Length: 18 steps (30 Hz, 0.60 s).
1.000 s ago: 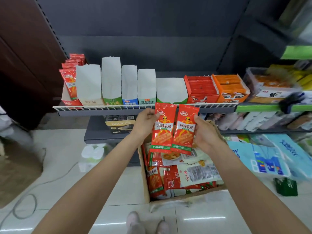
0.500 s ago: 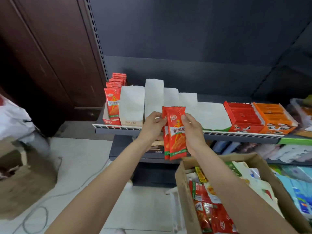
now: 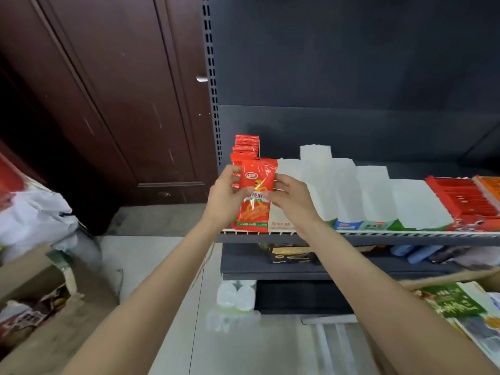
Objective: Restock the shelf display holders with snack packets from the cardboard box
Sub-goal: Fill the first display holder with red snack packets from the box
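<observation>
- Head view: both hands hold a red snack packet (image 3: 255,196) upright, in front of the left end of the wire-edged shelf (image 3: 378,235).
- Left hand (image 3: 227,196) grips the packet's left edge, fingers (image 3: 247,192) curled round onto its front.
- Right hand (image 3: 290,197) grips the right edge, fingers (image 3: 270,200) curled and pinching the packet at mid-height; whether a second packet lies behind the front one cannot be told.
- The packet's green bottom strip sits just above the shelf's front rail.
- Directly behind the packet, the leftmost display holder (image 3: 235,220) carries a row of matching red packets (image 3: 246,146) standing upright, one behind another.
- To its right stand white display holders (image 3: 343,190) in a row; their contents are not visible from this angle.
- Farther right, a red display box (image 3: 465,204) holds flat red packets, with an orange box (image 3: 491,186) beside it at the frame edge.
- At lower right, the cardboard box (image 3: 443,278) shows green and white packets (image 3: 454,300) inside.
- At lower left, another cardboard box (image 3: 32,269) sits on the floor with a white bag (image 3: 35,215) above it.
</observation>
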### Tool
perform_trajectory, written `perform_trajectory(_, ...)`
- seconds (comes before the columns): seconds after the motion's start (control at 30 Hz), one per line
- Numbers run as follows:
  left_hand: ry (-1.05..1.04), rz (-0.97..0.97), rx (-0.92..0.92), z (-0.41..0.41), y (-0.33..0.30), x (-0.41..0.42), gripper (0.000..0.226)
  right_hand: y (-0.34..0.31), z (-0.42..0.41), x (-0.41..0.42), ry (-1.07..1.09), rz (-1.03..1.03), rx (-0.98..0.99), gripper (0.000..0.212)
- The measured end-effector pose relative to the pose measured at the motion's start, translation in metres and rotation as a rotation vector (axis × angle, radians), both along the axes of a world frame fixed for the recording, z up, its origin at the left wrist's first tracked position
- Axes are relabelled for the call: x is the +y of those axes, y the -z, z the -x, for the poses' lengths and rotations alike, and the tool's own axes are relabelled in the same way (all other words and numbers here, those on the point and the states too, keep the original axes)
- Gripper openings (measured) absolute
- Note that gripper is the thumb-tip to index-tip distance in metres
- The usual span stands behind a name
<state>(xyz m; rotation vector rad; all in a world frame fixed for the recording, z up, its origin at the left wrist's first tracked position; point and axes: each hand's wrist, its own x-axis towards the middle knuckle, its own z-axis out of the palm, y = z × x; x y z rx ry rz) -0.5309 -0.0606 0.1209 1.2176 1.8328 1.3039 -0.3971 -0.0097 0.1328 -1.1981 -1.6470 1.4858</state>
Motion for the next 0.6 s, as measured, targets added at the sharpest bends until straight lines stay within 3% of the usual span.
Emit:
perform_trajectory(0.33, 0.062, 0.011, -0.044, 0.048, 0.002, 0.042, 0.028, 0.011, 0.048, 0.045, 0.002, -0.277, -0.161, 0.026)
perform_trajectory(0.6, 0.077, 0.061, -0.11, 0.064, 0.019, 0.058, 0.037, 0.022, 0.062, 0.062, -0.069, -0.329, -0.275, 0.031)
